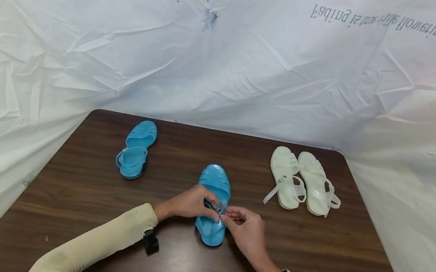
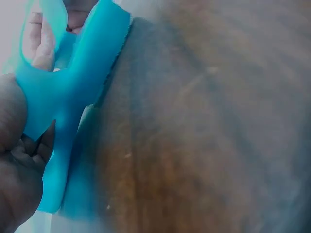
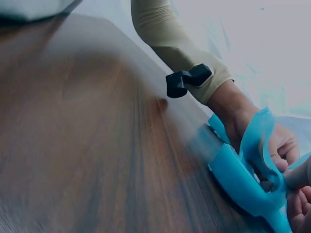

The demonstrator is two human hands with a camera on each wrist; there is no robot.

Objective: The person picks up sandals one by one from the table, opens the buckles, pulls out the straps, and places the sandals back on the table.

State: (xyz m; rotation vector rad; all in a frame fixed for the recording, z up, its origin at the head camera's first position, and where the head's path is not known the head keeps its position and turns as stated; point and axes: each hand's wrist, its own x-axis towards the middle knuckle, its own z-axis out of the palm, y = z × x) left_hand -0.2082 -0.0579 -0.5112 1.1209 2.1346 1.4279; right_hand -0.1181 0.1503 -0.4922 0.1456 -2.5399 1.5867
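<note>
A blue sandal (image 1: 216, 178) lies toe-away near the middle of the table, its strap and small buckle (image 1: 220, 211) raised over the footbed. From the left, my left hand (image 1: 193, 203) pinches the strap by the buckle between thumb and fingers. Opposite it, my right hand (image 1: 246, 229) pinches the strap's other side, fingertips nearly meeting the left ones. The left wrist view has the sandal (image 2: 63, 107) close up beside my left fingers. In the right wrist view the blue strap (image 3: 260, 136) arches between both hands; where the strap end passes the buckle is hidden by fingers.
The other blue sandal (image 1: 131, 160) lies at the table's back left. At the back right are two white sandals (image 1: 280, 159) side by side, one with its strap (image 1: 273, 193) undone and hanging out. Pale sheeting (image 1: 227, 76) surrounds the brown table (image 1: 182, 149).
</note>
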